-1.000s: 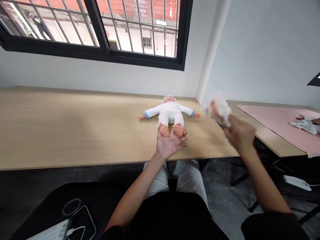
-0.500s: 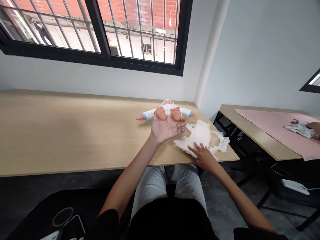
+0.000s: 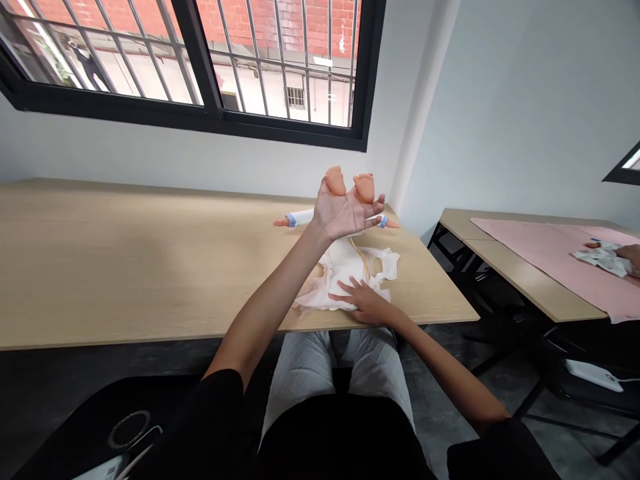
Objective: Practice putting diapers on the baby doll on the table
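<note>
A baby doll (image 3: 365,189) lies on its back on the table, arms spread out in white sleeves with blue cuffs. My left hand (image 3: 341,212) holds its legs up, palm toward me, with the two feet showing above the fingers. The doll's head and trunk are hidden behind that hand. Below the raised legs a white diaper (image 3: 344,263) is spread open near the table's front edge, its far end close to the doll's bottom. My right hand (image 3: 371,305) rests flat on the diaper's near part, fingers spread.
The wooden table (image 3: 150,267) stands against the wall under a barred window (image 3: 280,60). To the right, a second table carries a pink cloth (image 3: 545,257), where another person's hand (image 3: 629,253) touches a white patterned item. A black chair (image 3: 165,400) is at lower left.
My left hand has lifted the doll's legs higher. My right hand has slid the diaper leftward, from beside the doll to below its raised legs.
</note>
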A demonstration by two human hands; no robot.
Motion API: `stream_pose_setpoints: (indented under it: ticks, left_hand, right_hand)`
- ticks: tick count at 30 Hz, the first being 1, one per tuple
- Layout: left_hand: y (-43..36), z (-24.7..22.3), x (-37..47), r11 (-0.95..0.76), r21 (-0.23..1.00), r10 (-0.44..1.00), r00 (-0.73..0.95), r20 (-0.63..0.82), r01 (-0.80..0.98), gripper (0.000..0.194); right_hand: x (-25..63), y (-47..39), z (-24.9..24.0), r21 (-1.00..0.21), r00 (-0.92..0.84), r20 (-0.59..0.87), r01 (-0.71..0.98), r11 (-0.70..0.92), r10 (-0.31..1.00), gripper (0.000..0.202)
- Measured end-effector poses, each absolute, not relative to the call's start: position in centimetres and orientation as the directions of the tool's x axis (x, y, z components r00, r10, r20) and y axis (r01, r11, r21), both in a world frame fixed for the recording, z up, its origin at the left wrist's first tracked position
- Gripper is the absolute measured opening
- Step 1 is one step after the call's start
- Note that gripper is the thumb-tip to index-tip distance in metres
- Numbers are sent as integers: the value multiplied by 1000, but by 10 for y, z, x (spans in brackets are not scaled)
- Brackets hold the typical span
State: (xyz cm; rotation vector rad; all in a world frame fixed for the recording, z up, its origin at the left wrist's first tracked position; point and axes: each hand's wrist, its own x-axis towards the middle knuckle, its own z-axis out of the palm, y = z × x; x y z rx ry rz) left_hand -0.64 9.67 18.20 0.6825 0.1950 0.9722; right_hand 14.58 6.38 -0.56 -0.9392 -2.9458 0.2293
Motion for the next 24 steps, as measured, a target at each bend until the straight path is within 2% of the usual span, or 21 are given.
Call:
stream_pose_setpoints:
  ticks: [5,17,24]
  left_hand:
    - [98,182,-7,370,627,827,550,114,-686,53]
    - [96,177,-10,403,622,814,574,92,-671,56]
    - [76,147,-8,446,591,796,599,80,-672,52]
  right_hand:
    - [127,83,-6,-125,-802,3,592,796,597,56]
    - [107,93,-5,-103,-725,14,684,722,689,58]
    - [106,91,-11,-83,-730,84,673,735,678,53]
